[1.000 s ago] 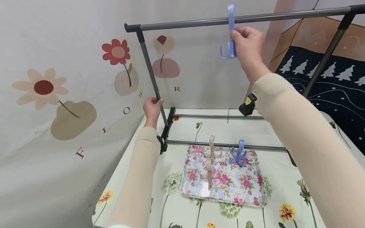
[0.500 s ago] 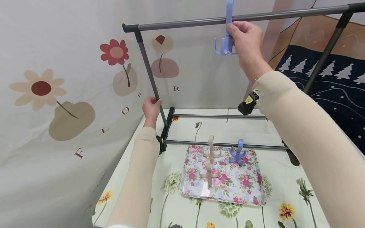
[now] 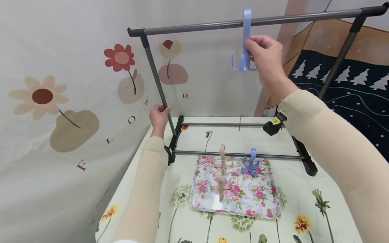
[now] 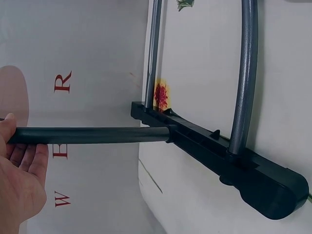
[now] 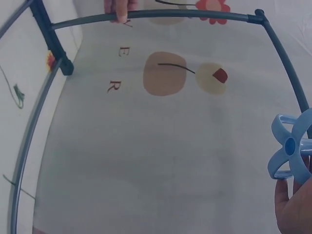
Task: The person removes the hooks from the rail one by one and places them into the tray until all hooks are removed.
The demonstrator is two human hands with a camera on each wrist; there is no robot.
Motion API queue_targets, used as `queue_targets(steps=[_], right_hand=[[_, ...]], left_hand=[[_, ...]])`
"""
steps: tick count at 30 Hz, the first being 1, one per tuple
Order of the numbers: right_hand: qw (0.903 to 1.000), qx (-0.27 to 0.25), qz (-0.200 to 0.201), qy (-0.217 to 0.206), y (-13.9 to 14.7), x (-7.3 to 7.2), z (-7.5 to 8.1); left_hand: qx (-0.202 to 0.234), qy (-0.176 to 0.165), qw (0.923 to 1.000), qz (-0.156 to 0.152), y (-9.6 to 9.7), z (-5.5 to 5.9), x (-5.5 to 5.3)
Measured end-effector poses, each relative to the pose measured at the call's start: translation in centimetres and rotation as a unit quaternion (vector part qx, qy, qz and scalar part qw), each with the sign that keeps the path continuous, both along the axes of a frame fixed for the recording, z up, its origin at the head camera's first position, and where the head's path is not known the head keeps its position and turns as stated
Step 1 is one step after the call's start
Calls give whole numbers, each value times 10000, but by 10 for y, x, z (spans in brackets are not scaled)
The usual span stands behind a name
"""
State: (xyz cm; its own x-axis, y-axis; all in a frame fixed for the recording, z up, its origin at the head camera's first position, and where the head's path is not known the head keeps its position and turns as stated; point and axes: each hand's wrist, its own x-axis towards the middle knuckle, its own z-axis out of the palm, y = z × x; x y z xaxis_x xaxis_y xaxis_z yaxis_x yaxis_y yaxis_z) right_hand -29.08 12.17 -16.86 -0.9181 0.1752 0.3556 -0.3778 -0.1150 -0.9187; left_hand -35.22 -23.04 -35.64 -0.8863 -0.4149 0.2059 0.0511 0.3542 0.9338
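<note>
In the head view, my right hand (image 3: 267, 55) pinches the stem of a light-blue multi-prong hook (image 3: 246, 32) between thumb and fingers. The hook's curved top stands above the dark top rail (image 3: 197, 27) of a metal rack, its stem crossing in front and prongs pointing down. From below, the right wrist view shows the hook's prongs (image 5: 289, 146), with my right hand (image 5: 298, 209) beside them. My left hand (image 3: 158, 118) holds the rack's left upright (image 3: 156, 74), thumb on one side; the left wrist view shows its fingers (image 4: 29, 161) under the tube.
A floral tray (image 3: 194, 204) lies on the flower-print tablecloth, bearing two beige hooks, one upper (image 3: 223, 162) and one lower (image 3: 221, 189), plus another blue hook (image 3: 250, 167). Behind the tray runs a lower rack bar (image 3: 200, 153). Printed curtain (image 3: 76, 33) hangs at the left.
My right hand first raised the blue hook at the rail, then lowered it, so its top sits closer over the rail. My left hand keeps its hold on the upright.
</note>
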Motion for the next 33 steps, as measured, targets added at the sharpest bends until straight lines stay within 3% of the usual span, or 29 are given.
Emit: queue_targets(steps=[9,23,33], right_hand=[[9987,464,228,-14,2,20,-32],[9919,1155,515,-94,8,63,-101],[9843,1411,1043,-169,18,96,-147]], left_hand=[[-93,-5,10000,27,-8,-3,0],[-140,-14,9999,89,-10,-4,-2],[-133,-34,9998,108,-10,-2,-1]])
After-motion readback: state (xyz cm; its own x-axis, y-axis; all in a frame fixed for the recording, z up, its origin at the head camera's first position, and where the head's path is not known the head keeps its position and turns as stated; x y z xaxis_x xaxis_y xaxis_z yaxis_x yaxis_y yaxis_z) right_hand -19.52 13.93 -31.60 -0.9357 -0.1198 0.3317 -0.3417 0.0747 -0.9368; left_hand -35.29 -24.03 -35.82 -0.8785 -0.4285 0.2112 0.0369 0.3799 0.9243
